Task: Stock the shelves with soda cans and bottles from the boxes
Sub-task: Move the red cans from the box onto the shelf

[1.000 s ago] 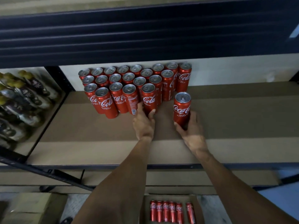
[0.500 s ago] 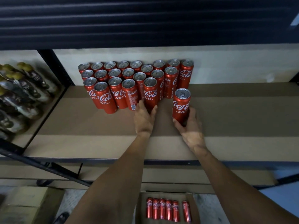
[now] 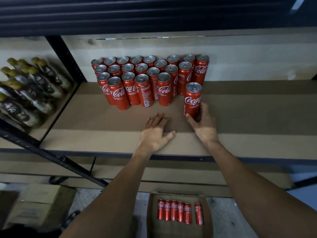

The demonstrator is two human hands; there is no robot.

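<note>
Red cans all over this one. The right hand (image 3: 204,124) was wrapped round the bottom of one upright can (image 3: 192,100). It stood on the cardboard-lined shelf (image 3: 257,107) just right of the packed block of cans (image 3: 145,79), with a small gap to the front row. The left hand (image 3: 156,133) lay flat on the shelf, fingers relaxed, holding nothing. I'd call this the placing step. The next move probably needed a gentle nudge left to close that gap without tipping the neighbours. After that, let go and reach down to the box (image 3: 207,212) on the floor, where six more cans (image 3: 174,212) lay. Bottles (image 3: 34,86) sat in the bay to the left.
</note>
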